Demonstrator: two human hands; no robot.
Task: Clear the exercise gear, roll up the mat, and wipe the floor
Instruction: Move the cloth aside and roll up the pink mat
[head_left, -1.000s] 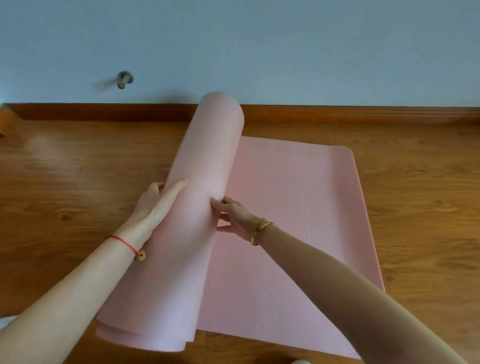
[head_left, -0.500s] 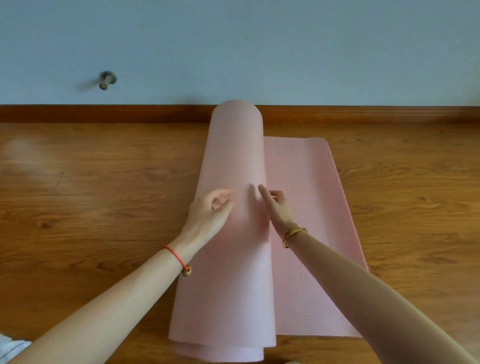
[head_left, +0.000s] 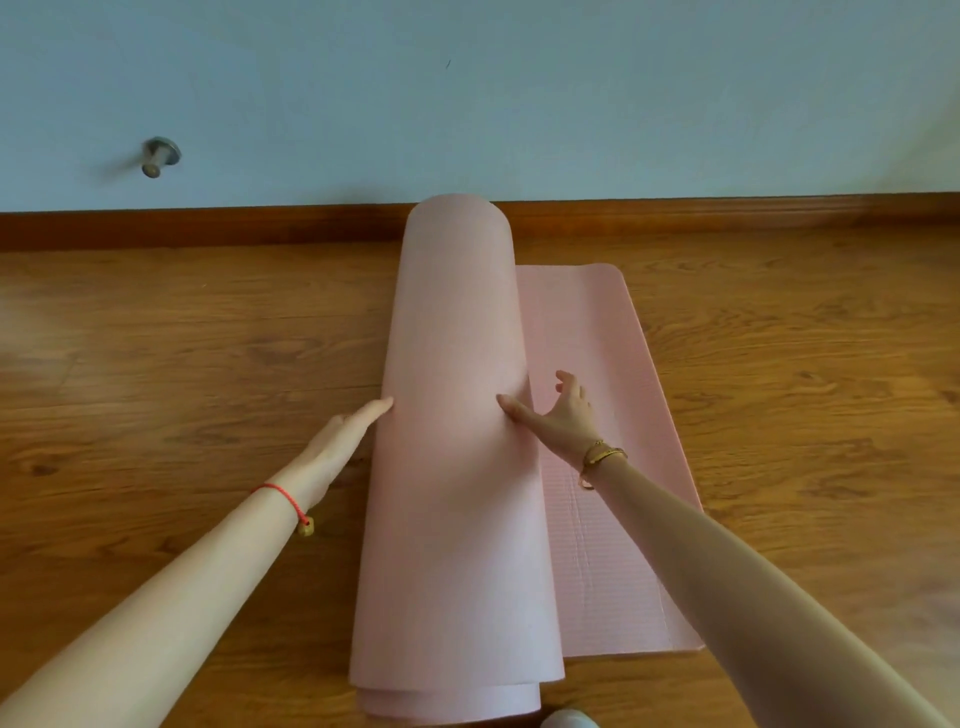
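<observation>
Mat (head_left: 457, 415) roll between my flat, open hands, left (head_left: 337, 441), right (head_left: 561, 415), gripping nothing; press evenly to roll the rest tight.

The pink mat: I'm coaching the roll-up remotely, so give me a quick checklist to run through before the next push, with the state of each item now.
1. Both hands on the roll: ok. The left hand presses its left side, the right hand its right side.
2. Flat part of the pink mat left to roll: ok, a strip lies to the right.
3. Floor ahead of the roll free of gear: ok.
4. Near end of the roll even: not ok, inner layers stick out past the outer one.
5. Roll tight: not ok, it looks loose.
6. Far end even: cannot tell.
</observation>
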